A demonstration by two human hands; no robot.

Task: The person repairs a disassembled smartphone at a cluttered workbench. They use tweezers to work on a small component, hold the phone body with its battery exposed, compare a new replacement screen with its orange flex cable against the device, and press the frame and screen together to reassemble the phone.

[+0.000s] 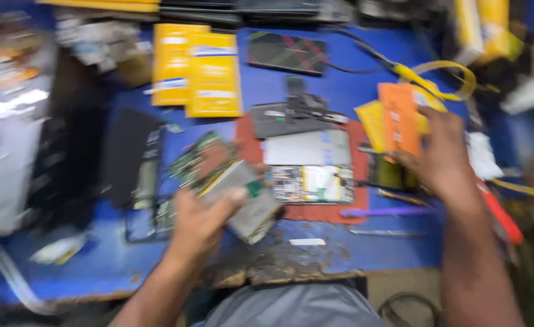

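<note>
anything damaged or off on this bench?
Yes: the blue bench top is worn through along the front edge, bare patches showing just right of the left hand. An opened phone lies on the red mat, insides exposed.

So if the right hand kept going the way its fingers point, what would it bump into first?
The right hand points up and left and already touches the orange packet. Beyond it, probably the yellow packet, though blur makes depth uncertain.

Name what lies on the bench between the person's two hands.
In the head view, an opened phone on a red mat lies between left hand and right hand.
</note>
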